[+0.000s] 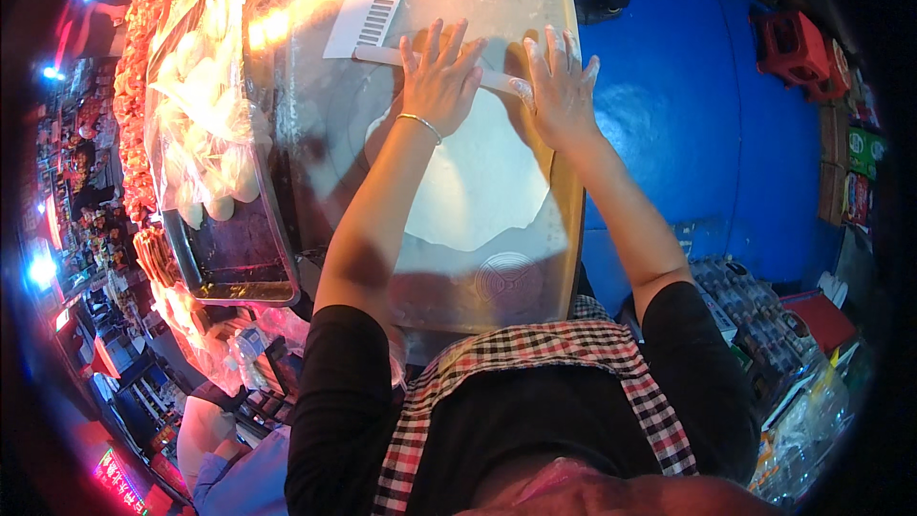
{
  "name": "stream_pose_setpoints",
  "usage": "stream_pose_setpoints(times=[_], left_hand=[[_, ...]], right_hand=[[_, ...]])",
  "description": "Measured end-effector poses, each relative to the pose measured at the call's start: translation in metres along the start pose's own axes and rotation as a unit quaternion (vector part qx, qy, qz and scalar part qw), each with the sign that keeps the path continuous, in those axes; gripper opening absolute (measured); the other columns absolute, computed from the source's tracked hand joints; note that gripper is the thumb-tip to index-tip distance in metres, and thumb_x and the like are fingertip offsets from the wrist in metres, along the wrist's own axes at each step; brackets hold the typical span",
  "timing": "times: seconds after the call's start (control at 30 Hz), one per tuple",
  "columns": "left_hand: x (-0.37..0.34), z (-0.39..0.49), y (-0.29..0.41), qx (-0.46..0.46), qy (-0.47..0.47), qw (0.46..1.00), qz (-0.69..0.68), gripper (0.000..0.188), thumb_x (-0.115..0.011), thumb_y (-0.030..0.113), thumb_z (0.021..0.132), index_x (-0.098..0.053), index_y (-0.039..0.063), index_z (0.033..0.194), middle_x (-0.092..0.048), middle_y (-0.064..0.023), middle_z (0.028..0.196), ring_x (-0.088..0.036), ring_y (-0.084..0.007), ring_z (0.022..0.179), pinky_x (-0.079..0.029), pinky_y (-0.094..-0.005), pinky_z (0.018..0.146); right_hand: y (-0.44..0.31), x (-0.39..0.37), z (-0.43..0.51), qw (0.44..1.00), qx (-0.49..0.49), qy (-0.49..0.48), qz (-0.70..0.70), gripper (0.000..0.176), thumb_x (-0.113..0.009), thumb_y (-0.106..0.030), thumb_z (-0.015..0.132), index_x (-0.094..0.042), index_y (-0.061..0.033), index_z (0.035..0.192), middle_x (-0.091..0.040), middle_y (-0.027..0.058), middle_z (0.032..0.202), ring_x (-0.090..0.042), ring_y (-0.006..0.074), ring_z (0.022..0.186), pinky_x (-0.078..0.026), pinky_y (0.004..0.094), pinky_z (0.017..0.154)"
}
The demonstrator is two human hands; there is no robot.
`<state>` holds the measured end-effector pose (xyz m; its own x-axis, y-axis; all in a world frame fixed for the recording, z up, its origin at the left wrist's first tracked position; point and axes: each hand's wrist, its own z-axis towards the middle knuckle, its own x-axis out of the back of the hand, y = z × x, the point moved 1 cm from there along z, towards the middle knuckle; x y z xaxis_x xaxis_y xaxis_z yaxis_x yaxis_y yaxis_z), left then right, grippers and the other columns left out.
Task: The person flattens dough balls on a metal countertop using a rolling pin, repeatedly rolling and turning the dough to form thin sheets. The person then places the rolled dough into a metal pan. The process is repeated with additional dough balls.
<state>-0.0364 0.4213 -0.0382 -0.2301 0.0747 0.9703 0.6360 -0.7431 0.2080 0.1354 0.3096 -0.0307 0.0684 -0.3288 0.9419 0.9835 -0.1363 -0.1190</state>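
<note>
A thin white rolling pin (378, 55) lies crosswise at the far edge of a flat sheet of dough (483, 183). Over its middle rests my left hand (440, 89), flat with fingers spread and a bangle at the wrist. My right hand (561, 97), dusted with flour, lies palm down at the pin's right end, its fingers also apart. Neither hand wraps around the pin. The dough has an uneven outline and is spread on a pale work mat (444, 294) printed with rings. Beyond the pin's left end is a white slotted plastic scraper (365, 18).
Left of the worktop stands a metal tray (240, 244) with dough balls (190, 125) under clear plastic film. Skewered food (136, 100) lines the far left. A blue floor (666, 115) and red stools (795, 46) are to the right. A person's blue-clothed leg (243, 476) shows lower left.
</note>
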Motion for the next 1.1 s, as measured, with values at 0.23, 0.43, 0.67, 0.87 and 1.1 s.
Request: stream_pose_setpoints(times=[0.23,0.43,0.67,0.87,1.1], left_hand=[[0.033,-0.034,-0.014,0.082,0.111,0.990,-0.033,0.046,-0.047,0.033,0.105,-0.051,0.019,0.148,-0.039,-0.0132,0.160,-0.026,-0.0375,0.151,-0.013,-0.0691,0.116],[0.075,-0.081,-0.025,0.092,0.264,0.939,-0.202,0.043,-0.056,0.018,0.101,-0.053,0.000,0.140,-0.051,-0.0257,0.145,-0.044,-0.0420,0.138,-0.031,-0.0513,0.116],[0.097,-0.147,0.005,0.175,0.233,0.935,-0.204,0.042,-0.060,0.016,0.099,-0.055,-0.004,0.136,-0.052,-0.0269,0.144,-0.046,-0.0429,0.137,-0.036,-0.0484,0.115],[0.107,-0.189,0.017,0.184,0.271,0.931,-0.163,0.044,-0.060,0.018,0.099,-0.054,-0.004,0.137,-0.051,-0.0284,0.144,-0.044,-0.0451,0.137,-0.033,-0.0518,0.116],[0.053,-0.214,0.013,0.302,0.129,0.944,-0.020,0.059,-0.053,0.028,0.101,-0.040,-0.004,0.149,-0.035,-0.0288,0.158,-0.026,-0.0455,0.149,-0.015,-0.0578,0.122]], right_hand=[[0.013,-0.005,0.011,0.974,0.200,-0.070,0.079,0.037,-0.065,-0.016,0.092,-0.060,-0.0049,0.127,-0.058,0.0127,0.107,-0.057,0.0330,0.104,-0.048,0.0474,0.088],[0.011,-0.019,0.050,0.979,0.161,-0.119,0.040,0.034,-0.062,-0.016,0.095,-0.059,-0.0086,0.128,-0.059,0.0134,0.110,-0.059,0.0329,0.106,-0.049,0.0469,0.091],[-0.006,-0.014,0.040,0.975,0.166,-0.141,0.039,0.022,-0.063,-0.016,0.097,-0.060,-0.0046,0.115,-0.058,0.0165,0.106,-0.056,0.0355,0.105,-0.049,0.0448,0.092],[-0.019,0.013,0.013,0.920,0.335,-0.088,0.184,0.019,-0.065,-0.003,0.086,-0.059,-0.0029,0.104,-0.056,0.0154,0.102,-0.054,0.0356,0.100,-0.048,0.0450,0.090],[-0.039,0.026,-0.038,0.870,0.390,-0.220,0.208,0.026,-0.065,-0.007,0.089,-0.061,-0.0005,0.114,-0.059,0.0206,0.123,-0.053,0.0391,0.120,-0.044,0.0454,0.106]])
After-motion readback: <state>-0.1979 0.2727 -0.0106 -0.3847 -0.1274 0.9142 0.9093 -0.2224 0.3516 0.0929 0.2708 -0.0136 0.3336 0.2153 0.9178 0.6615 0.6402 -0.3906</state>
